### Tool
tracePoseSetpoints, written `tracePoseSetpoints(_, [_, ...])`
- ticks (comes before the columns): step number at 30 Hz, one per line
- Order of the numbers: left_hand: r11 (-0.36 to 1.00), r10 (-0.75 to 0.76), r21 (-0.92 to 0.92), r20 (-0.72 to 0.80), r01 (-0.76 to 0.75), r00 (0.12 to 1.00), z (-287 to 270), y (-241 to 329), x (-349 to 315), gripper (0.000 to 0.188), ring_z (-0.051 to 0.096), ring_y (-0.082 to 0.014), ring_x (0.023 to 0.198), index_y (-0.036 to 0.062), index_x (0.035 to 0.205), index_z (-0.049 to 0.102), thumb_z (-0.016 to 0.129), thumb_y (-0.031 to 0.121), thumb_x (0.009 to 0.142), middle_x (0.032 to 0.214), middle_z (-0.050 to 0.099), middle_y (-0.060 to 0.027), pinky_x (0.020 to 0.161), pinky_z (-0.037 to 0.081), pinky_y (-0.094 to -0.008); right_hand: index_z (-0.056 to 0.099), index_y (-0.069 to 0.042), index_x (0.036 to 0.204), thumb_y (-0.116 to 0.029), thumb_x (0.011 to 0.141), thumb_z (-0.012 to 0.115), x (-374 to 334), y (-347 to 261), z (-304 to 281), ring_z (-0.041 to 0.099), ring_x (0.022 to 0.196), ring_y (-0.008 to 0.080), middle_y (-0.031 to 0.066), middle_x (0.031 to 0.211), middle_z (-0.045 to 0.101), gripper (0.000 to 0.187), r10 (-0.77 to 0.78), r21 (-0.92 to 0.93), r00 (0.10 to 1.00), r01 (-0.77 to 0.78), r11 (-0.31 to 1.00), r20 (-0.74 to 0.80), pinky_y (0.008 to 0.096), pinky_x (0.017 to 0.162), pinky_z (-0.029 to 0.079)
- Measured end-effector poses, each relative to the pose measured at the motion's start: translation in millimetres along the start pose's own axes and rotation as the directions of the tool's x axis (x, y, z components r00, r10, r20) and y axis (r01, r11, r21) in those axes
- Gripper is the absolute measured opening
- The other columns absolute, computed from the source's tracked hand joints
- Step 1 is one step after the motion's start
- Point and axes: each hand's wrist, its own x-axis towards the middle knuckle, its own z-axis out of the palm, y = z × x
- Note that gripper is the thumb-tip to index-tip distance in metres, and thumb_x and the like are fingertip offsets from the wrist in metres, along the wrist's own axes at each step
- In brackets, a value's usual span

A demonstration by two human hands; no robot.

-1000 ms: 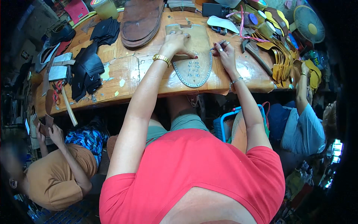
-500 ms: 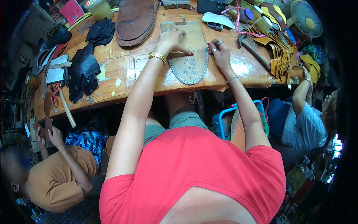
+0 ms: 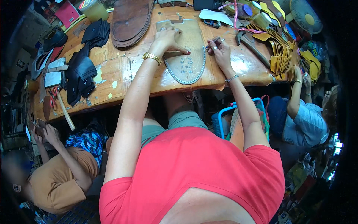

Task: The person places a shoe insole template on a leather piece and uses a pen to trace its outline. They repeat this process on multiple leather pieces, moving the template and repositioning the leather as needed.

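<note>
Tan sole-shaped pattern piece (image 3: 186, 56) lying flat near the front edge of the wooden surface (image 3: 123, 74), rounded toe end pointing toward the front edge, dotted line running round its rim, some handwriting in the middle. Left hand (image 3: 167, 39) resting on its left half, fingers spread and pressing down, pinning it in place, gold bracelet on the wrist. Right hand (image 3: 220, 50) sitting at the right rim of the piece, fingers pinched narrow around something thin, too small to tell what.

Further out: stack of brown leather soles (image 3: 130, 18) toward the back edge, just left of the pattern. Heap of black leather pieces (image 3: 80, 69) over at the left end, with red-handled scissors (image 3: 52, 97) and a wooden-handled hammer (image 3: 65, 112) near the front left corner. Pile of yellow strap pieces (image 3: 281, 48) at the right end. White insole (image 3: 216, 15) by the back edge.

Two other people seated low beside the surface, one in an orange shirt (image 3: 56, 183) off the left, one in a light blue shirt (image 3: 307, 125) off the right.
</note>
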Motion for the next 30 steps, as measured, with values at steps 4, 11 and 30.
tracePoseSetpoints(4, [1.0,-0.019,0.001,0.034,0.019,0.999,-1,-1,2,0.104,0.051,-0.0343,0.124,0.0174,0.133,0.055,0.079,0.07,0.046,0.138,0.05,-0.0142,0.103,0.042,-0.0435,0.06,0.004,0.086,-0.01,0.091,0.063,-4,-11,7,0.059,0.063,0.0141,0.0113,0.066,0.058,0.016,-0.265,-0.38,0.959,0.282,0.881,0.099,0.0323,0.057,0.045])
tracePoseSetpoints(11, [1.0,-0.004,-0.009,0.021,0.004,1.0,2,-2,3,0.102,0.051,-0.0353,0.124,0.0171,0.131,0.056,0.079,0.069,0.047,0.141,0.047,-0.0139,0.103,0.042,-0.0436,0.062,0.0,0.085,-0.013,0.095,0.059,-3,0,-5,0.058,0.059,0.0087,0.004,0.071,0.063,0.016,0.058,0.108,0.998,-0.061,0.992,0.031,0.0241,0.053,0.046])
tracePoseSetpoints(30, [1.0,0.015,0.023,-0.018,-0.014,1.0,0,-1,-1,0.1,0.055,-0.035,0.119,0.0159,0.13,0.056,0.078,0.07,0.049,0.135,0.052,-0.0156,0.098,0.045,-0.0435,0.061,0.003,0.084,-0.01,0.091,0.063,-12,-10,-5,0.056,0.059,0.011,0.0104,0.065,0.057,0.015,0.011,0.04,0.995,-0.015,0.999,0.096,0.0302,0.053,0.043])
